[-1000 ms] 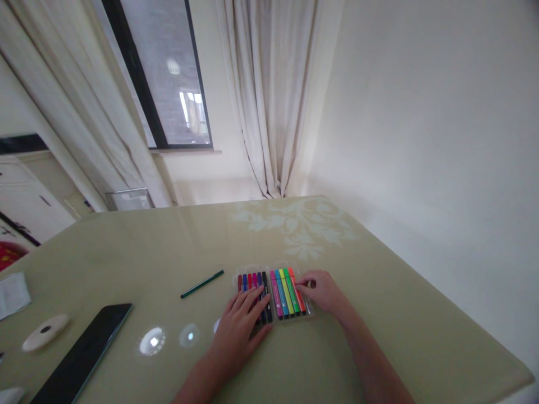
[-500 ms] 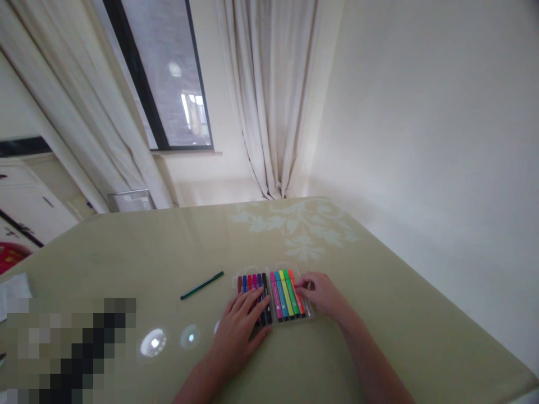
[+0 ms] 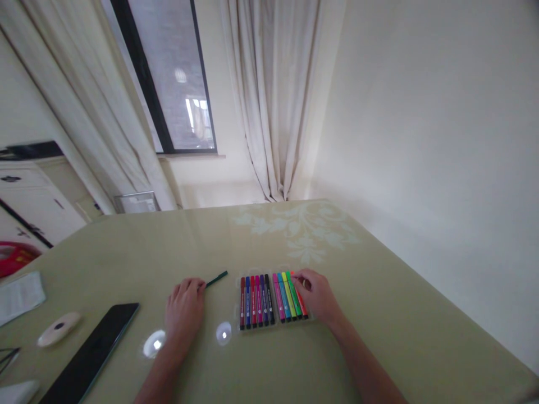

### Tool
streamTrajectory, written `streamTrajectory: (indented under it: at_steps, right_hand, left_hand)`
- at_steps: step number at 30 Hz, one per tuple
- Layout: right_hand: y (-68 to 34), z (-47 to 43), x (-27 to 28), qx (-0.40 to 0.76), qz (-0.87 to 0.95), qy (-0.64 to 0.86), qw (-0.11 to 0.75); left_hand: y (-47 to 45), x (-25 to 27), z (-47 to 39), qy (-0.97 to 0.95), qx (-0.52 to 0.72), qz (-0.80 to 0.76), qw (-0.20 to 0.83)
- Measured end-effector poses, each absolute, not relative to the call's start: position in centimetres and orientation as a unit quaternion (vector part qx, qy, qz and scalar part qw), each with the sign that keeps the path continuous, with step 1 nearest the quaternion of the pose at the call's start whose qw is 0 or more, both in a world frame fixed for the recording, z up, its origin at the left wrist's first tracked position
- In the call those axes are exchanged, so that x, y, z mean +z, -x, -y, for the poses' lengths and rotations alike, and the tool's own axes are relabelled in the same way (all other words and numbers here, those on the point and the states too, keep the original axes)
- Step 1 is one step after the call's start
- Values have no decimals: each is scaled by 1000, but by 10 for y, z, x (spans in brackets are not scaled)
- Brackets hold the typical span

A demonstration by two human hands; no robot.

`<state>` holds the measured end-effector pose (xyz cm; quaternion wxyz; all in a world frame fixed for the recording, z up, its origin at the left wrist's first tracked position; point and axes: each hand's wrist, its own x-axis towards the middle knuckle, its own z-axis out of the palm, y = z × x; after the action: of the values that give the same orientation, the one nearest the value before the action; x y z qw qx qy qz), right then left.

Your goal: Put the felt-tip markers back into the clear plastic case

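Observation:
A clear plastic case (image 3: 257, 330) lies on the table with several felt-tip markers side by side in its two halves. The left half holds the dark red, blue, red, pink, purple and black ones; in the right half are pink, blue, yellow, green and orange ones. My right hand (image 3: 316, 293) is closed, its fingertips pinching the upper part of the orange marker (image 3: 304, 311) at the case's right end. To the left, my left hand (image 3: 185, 308) has its fingers closed over the lower end of a dark green marker (image 3: 217, 278), whose capped end sticks out.
A black phone or tablet (image 3: 90, 353) lies on the table (image 3: 269, 370) at the left, beside a round white object (image 3: 59, 329) and a folded white cloth or paper (image 3: 21, 297). A wall (image 3: 442, 196) runs along the right edge.
My left hand has moved left, from over the case's left half to the dark green marker. My right hand stays at the orange marker. The view has shifted slightly.

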<state>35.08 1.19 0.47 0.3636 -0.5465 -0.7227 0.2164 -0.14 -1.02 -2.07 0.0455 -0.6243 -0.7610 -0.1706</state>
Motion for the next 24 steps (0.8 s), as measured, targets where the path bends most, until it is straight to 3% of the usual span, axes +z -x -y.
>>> streamTrajectory:
  at_steps: [5,10,12,17,24]
  right_hand:
    - [-333,-3,2,201,756,509,357]
    - [-314,8,6,251,774,474,338]
    - [-308,11,8,298,760,457,352]
    - [-303,11,6,407,683,455,400]
    - [-304,6,4,571,554,406,450]
  left_hand:
    - [-33,-25,13,659,-241,712,-13]
    - [-60,-19,22,652,-429,625,15]
    - [-74,-18,30,662,-478,577,-23]
    - [-113,-26,48,734,-461,470,-167]
    - [-115,-28,48,764,-443,436,-171]
